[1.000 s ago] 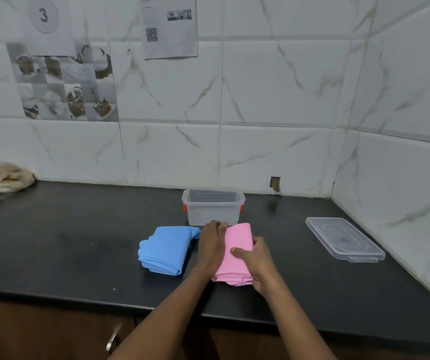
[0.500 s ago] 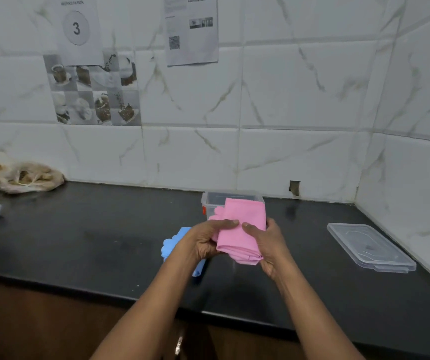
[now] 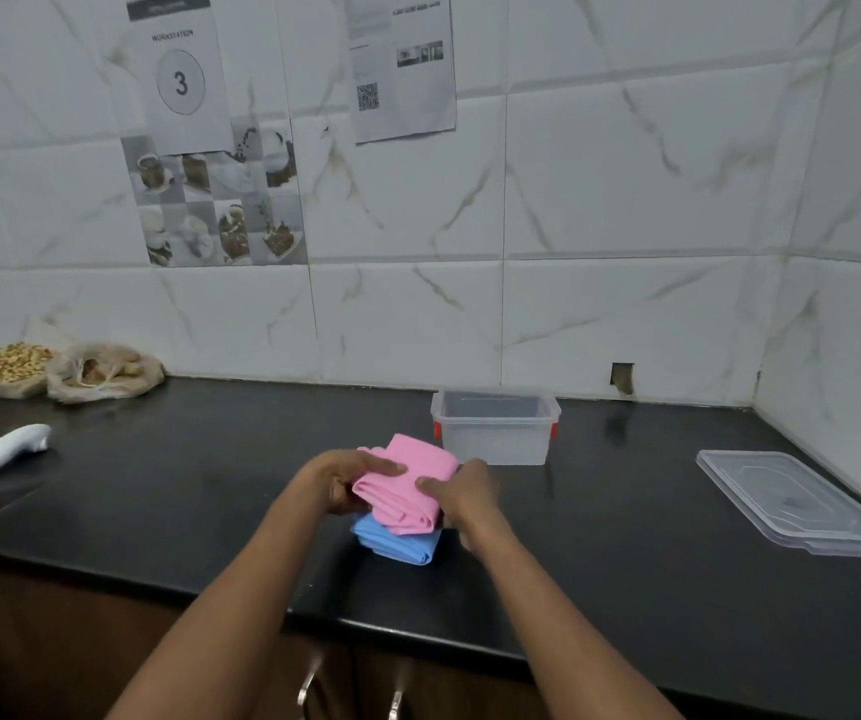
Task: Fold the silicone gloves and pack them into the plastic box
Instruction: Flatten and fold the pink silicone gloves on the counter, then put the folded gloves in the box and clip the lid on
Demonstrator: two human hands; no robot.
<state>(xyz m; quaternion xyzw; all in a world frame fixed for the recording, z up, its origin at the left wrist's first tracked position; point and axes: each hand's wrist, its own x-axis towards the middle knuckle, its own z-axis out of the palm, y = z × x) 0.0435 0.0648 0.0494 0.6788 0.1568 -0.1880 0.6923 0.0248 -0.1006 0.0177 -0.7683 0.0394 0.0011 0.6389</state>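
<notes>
From the head camera, the folded pink glove (image 3: 410,483) sat over the folded blue glove (image 3: 400,545), which lay on the table (image 3: 200,504) near its front edge. Whether the two touched could not be told. The left hand (image 3: 342,478) and right hand (image 3: 467,493) each pinched the pink one from a side, thumbs on top and fingers curled beneath. It looked soft, light and springy — likely to unfold unless gripped across all its layers. The plastic box (image 3: 495,431) stood open just behind, seemingly empty — its lid (image 3: 797,504) lay well apart to the right.
</notes>
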